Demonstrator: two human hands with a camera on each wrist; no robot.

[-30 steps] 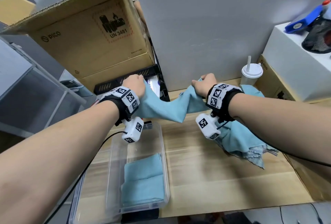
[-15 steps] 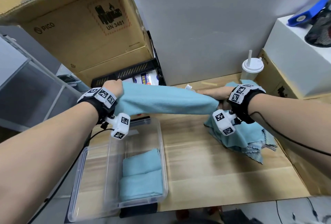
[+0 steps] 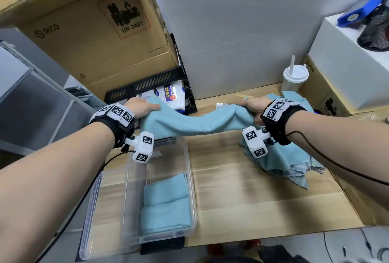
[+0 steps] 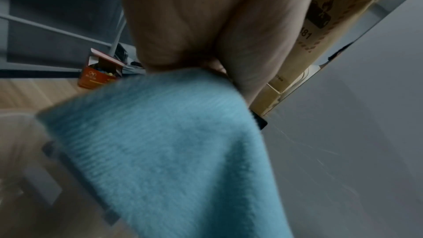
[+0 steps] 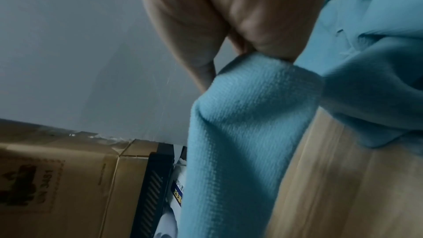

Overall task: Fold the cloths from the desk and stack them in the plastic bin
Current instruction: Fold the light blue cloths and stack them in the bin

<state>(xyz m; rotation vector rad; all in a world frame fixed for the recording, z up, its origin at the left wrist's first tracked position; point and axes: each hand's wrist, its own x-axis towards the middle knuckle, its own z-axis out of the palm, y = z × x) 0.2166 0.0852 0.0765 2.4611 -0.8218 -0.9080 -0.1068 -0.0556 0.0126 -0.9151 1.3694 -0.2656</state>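
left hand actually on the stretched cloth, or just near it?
Touching. The left wrist view shows the left hand pinching the blue cloth at its top edge; the head view agrees, hand gripping the cloth's end.

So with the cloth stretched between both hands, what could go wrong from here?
1. The cloth sags in the middle; folded like this, it may crease unevenly.
2. The right hand works right above the pile of loose cloths, so a pull could drag one toward the desk edge.
3. The cup stands just behind that hand; a swing back could tip it.
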